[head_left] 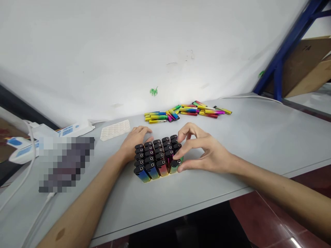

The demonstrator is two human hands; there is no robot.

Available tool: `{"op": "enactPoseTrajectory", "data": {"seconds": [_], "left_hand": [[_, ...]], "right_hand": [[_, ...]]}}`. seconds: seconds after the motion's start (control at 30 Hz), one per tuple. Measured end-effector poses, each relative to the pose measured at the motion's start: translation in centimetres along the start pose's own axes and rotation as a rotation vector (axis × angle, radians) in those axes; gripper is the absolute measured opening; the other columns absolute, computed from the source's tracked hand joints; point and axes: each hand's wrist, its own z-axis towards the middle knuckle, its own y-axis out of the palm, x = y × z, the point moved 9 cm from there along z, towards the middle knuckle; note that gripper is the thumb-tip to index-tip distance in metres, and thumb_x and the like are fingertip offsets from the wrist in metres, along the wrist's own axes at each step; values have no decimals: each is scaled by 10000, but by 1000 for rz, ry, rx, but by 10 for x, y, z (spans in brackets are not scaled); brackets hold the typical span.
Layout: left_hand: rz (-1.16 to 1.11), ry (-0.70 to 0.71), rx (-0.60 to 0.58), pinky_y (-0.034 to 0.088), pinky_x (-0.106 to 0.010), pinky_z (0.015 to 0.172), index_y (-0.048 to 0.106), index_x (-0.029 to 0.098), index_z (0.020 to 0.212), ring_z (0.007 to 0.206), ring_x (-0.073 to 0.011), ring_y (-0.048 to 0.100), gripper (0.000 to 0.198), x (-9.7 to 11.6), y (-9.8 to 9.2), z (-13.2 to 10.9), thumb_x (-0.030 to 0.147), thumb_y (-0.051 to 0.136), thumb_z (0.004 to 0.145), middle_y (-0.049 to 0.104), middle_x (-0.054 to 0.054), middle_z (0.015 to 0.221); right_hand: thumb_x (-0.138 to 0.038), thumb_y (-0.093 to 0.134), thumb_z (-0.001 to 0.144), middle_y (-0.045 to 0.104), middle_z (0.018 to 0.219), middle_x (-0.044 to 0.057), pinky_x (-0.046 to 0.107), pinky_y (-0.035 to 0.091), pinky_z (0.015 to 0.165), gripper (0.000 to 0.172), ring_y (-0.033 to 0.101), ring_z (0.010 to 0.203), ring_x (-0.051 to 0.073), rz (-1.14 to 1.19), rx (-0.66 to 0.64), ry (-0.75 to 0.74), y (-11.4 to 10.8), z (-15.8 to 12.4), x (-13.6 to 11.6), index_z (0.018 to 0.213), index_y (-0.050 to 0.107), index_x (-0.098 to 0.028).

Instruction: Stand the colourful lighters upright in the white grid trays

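Several lighters (155, 162) with black tops and shiny rainbow bodies stand upright in tight rows on the grey table. My right hand (199, 150) is at the right side of this block. Its thumb and a finger pinch the black top of the lighter at the near right corner (176, 163), which stands in line with the others. My left hand (133, 141) rests on the table along the left and far side of the block, fingers stretched out and holding nothing. Part of its fingers is hidden behind the lighters.
Loose shiny lighters (157, 117) lie in a pile by the wall. A white textured tray (115, 130) lies beyond my left hand. Power strips (77, 129), a blurred-out dark object (68, 165) and a white cable (38, 213) are at the left. Cardboard boxes (300, 65) stand behind a blue frame.
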Motion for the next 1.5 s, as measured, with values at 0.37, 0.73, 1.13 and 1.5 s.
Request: {"op": "enactPoseTrajectory", "data": {"seconds": [0.37, 0.73, 1.13, 1.5], "left_hand": [[-13, 13, -1, 400, -448, 1042, 576, 214, 1171, 1209, -282, 474, 378, -3, 2, 2, 458, 421, 928, 579, -92, 1250], [-41, 6, -12, 416, -435, 1035, 576, 198, 1195, 1224, -283, 482, 408, 3, -5, -4, 453, 385, 939, 582, -105, 1273], [-28, 20, -18, 412, -435, 1030, 571, 187, 1198, 1215, -287, 480, 415, 5, -3, -5, 458, 378, 950, 576, -112, 1277], [-23, 19, -21, 405, -430, 1030, 562, 194, 1215, 1213, -283, 473, 404, 5, -2, -5, 440, 376, 955, 568, -101, 1294]], "right_hand": [[-362, 577, 908, 571, 956, 69, 454, 447, 909, 156, 534, 996, 259, -501, 330, 193, -64, -7, 52, 923, 685, -251], [-286, 547, 812, 536, 1200, 195, 528, 382, 927, 407, 424, 1140, 386, -1048, 314, 943, -156, -72, 166, 1182, 664, -162], [-468, 604, 837, 662, 935, 69, 398, 456, 865, 264, 596, 896, 236, -430, 541, 727, -138, -48, 136, 821, 625, -206], [-599, 558, 851, 362, 583, -68, 202, 189, 381, 375, 267, 414, 64, 412, 428, 785, -61, -36, 136, 843, 504, -229]]}}
